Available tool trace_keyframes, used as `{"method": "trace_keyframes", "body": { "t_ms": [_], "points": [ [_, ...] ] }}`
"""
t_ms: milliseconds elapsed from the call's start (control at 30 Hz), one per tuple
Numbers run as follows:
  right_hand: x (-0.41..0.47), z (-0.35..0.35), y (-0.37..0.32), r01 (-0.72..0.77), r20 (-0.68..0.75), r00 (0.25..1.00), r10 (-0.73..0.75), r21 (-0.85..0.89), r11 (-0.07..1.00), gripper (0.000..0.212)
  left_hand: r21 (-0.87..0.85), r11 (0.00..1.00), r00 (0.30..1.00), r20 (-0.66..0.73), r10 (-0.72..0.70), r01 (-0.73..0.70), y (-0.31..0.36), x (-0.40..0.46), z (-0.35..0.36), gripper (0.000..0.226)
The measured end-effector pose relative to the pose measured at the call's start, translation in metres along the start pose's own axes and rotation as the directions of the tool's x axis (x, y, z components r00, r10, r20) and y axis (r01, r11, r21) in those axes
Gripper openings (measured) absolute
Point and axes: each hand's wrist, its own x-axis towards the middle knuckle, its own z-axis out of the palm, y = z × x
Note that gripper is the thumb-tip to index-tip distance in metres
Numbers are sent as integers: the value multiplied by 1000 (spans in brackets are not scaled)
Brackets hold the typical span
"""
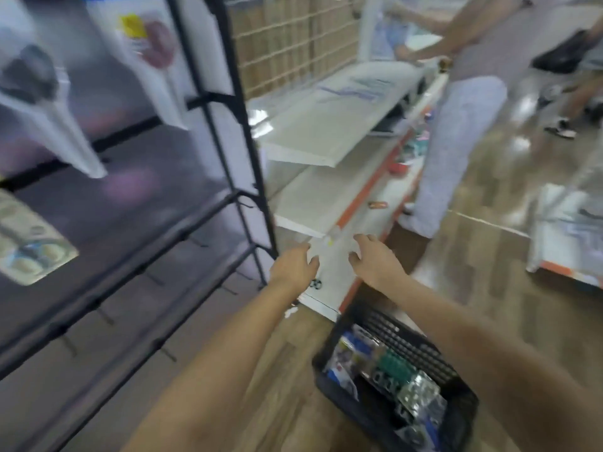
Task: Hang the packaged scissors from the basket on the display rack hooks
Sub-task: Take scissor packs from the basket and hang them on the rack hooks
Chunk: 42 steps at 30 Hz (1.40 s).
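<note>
We've got both arms stretched fwd, frame heavily motion-blurred. Left hand [295, 267] and right hand [372, 259] hover side by side, a small gap apart, in front of the white lower shelf [310, 203] w/ orange edge strip; both hands' grip is wide, fingers loosely spread, holding nothing. Black plastic basket [401, 370] sits on the wood-look floor [473, 288] lower right, under the right forearm; packaged scissors [355, 350] lie inside it w/ other blister packs, colours blue/green/silver, details too blurred to read. Black display rack [228, 102] stands on the left; its lower bars carry bare hooks [104, 316], near the left forearm but not touching. Upper rack already has hung scissor packs: one w/ dark handles [39, 102] far left, one w/ reddish handles [153, 60] beside it, plus a blister card [29, 249] at the left edge lower down. Another white shelf [329, 122] sits above the lower one, wire grid panel [287, 37] behind. A second person [470, 93] in light trousers stands at the shelving further back, well apart from us.
</note>
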Motion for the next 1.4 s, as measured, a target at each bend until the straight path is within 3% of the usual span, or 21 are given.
{"method": "trace_keyframes", "body": {
  "t_ms": [133, 267, 467, 733, 867, 1000, 1133, 1333, 1400],
  "points": [
    [-32, -13, 82, -183, -33, 982, 186, 83, 980, 32, 0, 995, 988, 116, 101, -102, 62, -1, 57, 41],
    [-76, -26, 166, -362, 9, 931, 365, 148, 920, 40, 0, 983, 948, 264, 180, -186, 119, -9, 128, 40],
    [-128, -1, 262, -546, 114, 837, 535, 224, 807, 40, -49, 995, 888, 447, 104, -92, 145, -30, 225, 41],
    [-166, 147, 327, -780, 331, 626, 706, 273, 564, 33, 116, 993, 790, 606, -89, 23, 71, -41, 342, 33],
    [-169, 245, 360, -831, 390, 554, 735, 314, 460, 39, 174, 983, 733, 677, -70, -66, 20, -21, 411, 37],
    [-159, 343, 404, -855, 418, 511, 751, 336, 395, 31, 207, 977, 712, 693, -115, -43, -29, 6, 487, 38],
    [-137, 427, 450, -853, 400, 504, 766, 371, 367, 25, 260, 964, 693, 706, -147, -60, -81, 29, 573, 24],
    [-90, 535, 511, -853, 344, 480, 807, 395, 339, 35, 212, 966, 699, 714, -49, -150, -124, 64, 693, 33],
    [-77, 567, 530, -867, 316, 438, 841, 396, 303, 43, 191, 970, 714, 700, -27, -150, -129, 76, 731, 36]
  ]
}}
